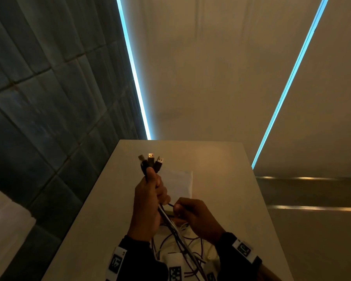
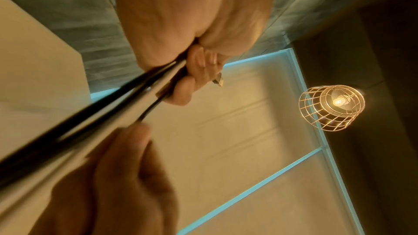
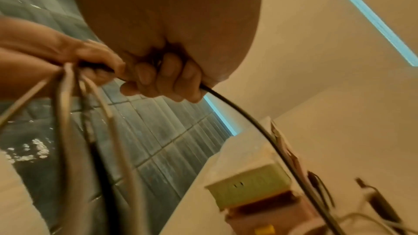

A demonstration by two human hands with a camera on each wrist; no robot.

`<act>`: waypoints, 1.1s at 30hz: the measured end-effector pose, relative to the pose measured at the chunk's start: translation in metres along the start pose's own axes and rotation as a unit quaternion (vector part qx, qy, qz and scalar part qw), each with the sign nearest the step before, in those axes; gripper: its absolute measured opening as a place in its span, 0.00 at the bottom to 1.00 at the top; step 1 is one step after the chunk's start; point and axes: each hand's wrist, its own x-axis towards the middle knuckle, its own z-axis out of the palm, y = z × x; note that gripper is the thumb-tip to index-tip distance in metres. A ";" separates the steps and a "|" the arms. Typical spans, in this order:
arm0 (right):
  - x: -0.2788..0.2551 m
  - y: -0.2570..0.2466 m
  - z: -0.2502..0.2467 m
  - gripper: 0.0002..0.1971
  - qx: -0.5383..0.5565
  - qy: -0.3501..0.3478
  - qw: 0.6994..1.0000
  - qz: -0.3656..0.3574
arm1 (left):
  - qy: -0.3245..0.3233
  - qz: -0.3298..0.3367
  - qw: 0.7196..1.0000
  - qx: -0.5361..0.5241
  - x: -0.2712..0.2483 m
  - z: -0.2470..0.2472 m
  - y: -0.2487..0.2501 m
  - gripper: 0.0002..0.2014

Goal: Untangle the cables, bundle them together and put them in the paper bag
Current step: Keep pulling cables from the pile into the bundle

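Observation:
My left hand [image 1: 148, 191] is raised above the table and grips a bundle of cables [image 1: 171, 226], its three USB plugs [image 1: 150, 160] sticking up past the thumb. In the left wrist view the fingers [image 2: 199, 71] curl round the dark and pale cables [image 2: 90, 113], and one plug [image 2: 218, 81] shows beyond them. My right hand [image 1: 190, 212], just below and to the right, grips a thin black cable [image 3: 248, 122] in its curled fingers [image 3: 158, 78]. Loose cable lengths [image 1: 180, 244] trail on the table. The white paper bag [image 1: 180, 183] lies flat behind my hands.
The narrow pale table [image 1: 221, 159] ends a little beyond the bag; a dark tiled wall [image 1: 49, 98] runs along its left. A small yellow-green box [image 3: 248, 188] sits on the table under my right hand. A wire-cage lamp [image 2: 332, 106] hangs overhead.

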 end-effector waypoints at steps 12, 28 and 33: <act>-0.013 0.086 -0.006 0.18 -0.047 0.040 0.995 0.084 | 0.018 0.037 0.996 -0.074 -0.003 -0.026 0.028 0.19; 0.004 -0.067 -0.006 0.08 0.118 -0.005 0.993 -0.014 | -0.013 -0.103 0.992 -0.074 -0.004 -0.022 0.013 0.19; -0.005 -0.048 -0.003 0.08 0.111 -0.049 0.991 0.052 | -0.065 -0.074 0.978 -0.182 -0.005 -0.017 0.024 0.19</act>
